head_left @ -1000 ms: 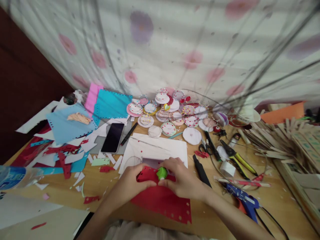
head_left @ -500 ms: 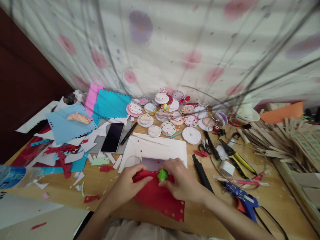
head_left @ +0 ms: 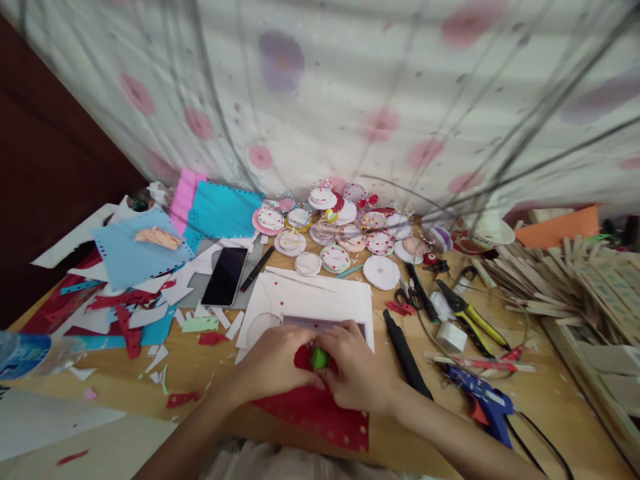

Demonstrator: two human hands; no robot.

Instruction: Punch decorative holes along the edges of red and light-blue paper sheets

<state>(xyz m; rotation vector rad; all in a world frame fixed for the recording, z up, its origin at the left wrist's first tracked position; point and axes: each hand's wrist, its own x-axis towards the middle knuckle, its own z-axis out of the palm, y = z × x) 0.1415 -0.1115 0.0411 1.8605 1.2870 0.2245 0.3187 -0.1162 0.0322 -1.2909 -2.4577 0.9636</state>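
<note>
A sheet of red paper [head_left: 333, 413] with small punched holes along its near edge lies in front of me. My right hand [head_left: 353, 363] is closed round a small green craft punch [head_left: 320, 359] at the paper's far part. My left hand [head_left: 277, 360] has come up against the punch from the left, thumb and fingers closed on the red paper beside it. Its fingertips are partly hidden. Beyond my hands lie white sheets [head_left: 310, 287] and a greyish-purple flat piece [head_left: 300, 321].
At left lie a phone [head_left: 225, 277], a black pen [head_left: 257, 269], paper scraps [head_left: 131, 327] and a plastic bottle [head_left: 30, 353]. Decorated paper discs [head_left: 335, 257] cluster at the back. On the right are yellow-handled pliers [head_left: 475, 320], a blue glue gun [head_left: 485, 400] and wooden sticks [head_left: 530, 267].
My left hand has moved right, up against the green punch and my right hand. The punch has shifted slightly left and down and is more covered by fingers.
</note>
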